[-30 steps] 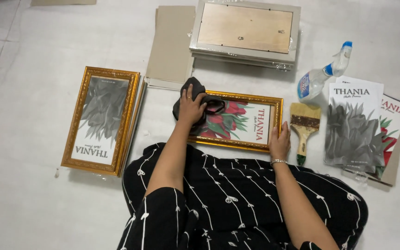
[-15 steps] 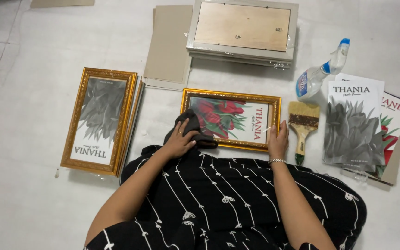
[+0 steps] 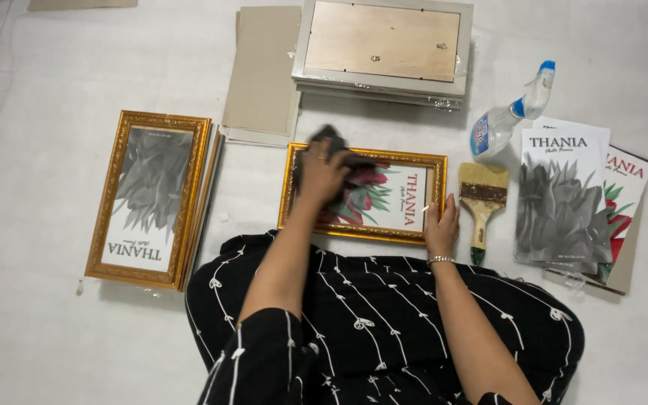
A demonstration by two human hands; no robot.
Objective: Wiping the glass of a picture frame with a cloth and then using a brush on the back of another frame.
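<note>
A small gold picture frame (image 3: 421, 160) with a red flower print lies on the floor in front of my lap. My left hand (image 3: 322, 174) presses a dark cloth (image 3: 331, 136) onto the glass at the frame's upper left. The fingers of my right hand (image 3: 441, 229) rest flat on the frame's lower right corner, steadying it. A bracelet circles that wrist.
A larger gold frame (image 3: 114, 184) with a grey leaf print lies at left. Backing boards (image 3: 262, 71) and stacked silver frames (image 3: 384, 45) lie ahead. At right are a spray bottle (image 3: 508, 116), a wide paintbrush (image 3: 483, 206) and loose prints (image 3: 560, 199).
My left hand with the cloth slid from the frame's lower left corner near my lap back up to its upper left. My right hand stayed on the frame's corner.
</note>
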